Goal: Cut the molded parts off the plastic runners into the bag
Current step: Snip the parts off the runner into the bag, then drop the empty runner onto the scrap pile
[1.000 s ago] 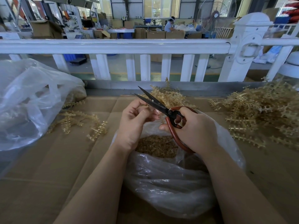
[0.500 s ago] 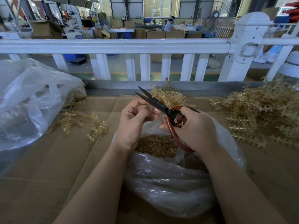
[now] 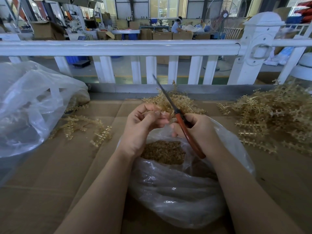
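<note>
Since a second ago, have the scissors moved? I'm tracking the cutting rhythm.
Yes. The scissors have closed and swung: their tip has risen from below the grey ledge to above it, towards the white railing, in the right hand.

A clear plastic bag (image 3: 177, 191) lies open on the cardboard-covered table (image 3: 50, 174) directly before the person, with cut molded parts (image 3: 163, 152) heaped inside it. Both hands are above its mouth: the left hand (image 3: 141, 127) to the left, the right hand (image 3: 200, 130) to the right, gripping scissors (image 3: 179, 119) whose blades point up and away. Behind the hands lies 1 pile of plastic runners (image 3: 179, 100); a larger pile (image 3: 276, 119) lies to the right, and loose runners (image 3: 81, 125) to the left, beside a second bag (image 3: 28, 105). A railing (image 3: 118, 48) runs behind the table.
</note>
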A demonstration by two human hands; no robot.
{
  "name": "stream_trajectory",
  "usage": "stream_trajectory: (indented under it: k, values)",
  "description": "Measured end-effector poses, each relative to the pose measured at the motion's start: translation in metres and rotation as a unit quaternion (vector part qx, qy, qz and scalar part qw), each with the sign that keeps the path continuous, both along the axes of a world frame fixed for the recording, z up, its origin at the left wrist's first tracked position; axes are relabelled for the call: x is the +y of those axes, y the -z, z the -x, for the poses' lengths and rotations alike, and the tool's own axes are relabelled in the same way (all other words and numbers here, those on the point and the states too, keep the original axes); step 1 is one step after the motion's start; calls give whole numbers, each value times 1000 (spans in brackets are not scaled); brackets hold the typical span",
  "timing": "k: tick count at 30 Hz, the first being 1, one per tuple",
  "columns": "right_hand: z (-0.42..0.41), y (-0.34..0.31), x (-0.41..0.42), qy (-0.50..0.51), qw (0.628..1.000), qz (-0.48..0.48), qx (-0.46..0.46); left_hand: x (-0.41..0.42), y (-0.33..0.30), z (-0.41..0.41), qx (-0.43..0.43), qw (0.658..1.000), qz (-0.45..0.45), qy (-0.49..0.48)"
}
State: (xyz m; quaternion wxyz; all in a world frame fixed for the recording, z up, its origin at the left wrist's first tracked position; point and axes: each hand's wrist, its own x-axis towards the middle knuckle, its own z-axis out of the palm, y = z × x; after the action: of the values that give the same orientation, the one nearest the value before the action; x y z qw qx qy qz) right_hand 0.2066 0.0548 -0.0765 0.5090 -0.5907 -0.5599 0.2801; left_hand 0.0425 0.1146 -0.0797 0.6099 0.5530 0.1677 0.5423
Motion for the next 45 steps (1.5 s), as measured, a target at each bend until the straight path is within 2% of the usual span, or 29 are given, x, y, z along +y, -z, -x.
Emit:
stream_trajectory:
  k: [6, 8, 11, 13, 19, 23, 28, 33, 45]
  values:
    - [-1, -9, -1, 21, 996, -31, 81, 3, 0, 4, 16, 998, 52, 34]
    - [-2, -10, -4, 7, 994, -48, 101, 3, 1, 4, 59, 995, 65, 41]
    - [-2, -11, -6, -17, 996, -54, 74, 1, 0, 2, 147, 986, 58, 50]
    - [0, -10, -6, -31, 997, -48, 60, 0, 1, 0, 171, 983, 63, 40]
    - [2, -11, -8, -57, 995, -26, 78, -1, 0, -1, 99, 992, 67, 31]
    - [0, -13, -8, -22, 991, -23, 132, -2, -4, -1, 33, 996, 75, 28]
    - [-4, -11, -5, 10, 993, -5, 122, 1, -6, 5, -15, 994, 84, 71]
    - [-5, -11, -8, -10, 984, -28, 177, 2, -7, 5, -21, 993, 86, 75]
    - [-6, -15, -10, -1, 976, -73, 204, 2, -5, 3, 7, 995, 79, 60]
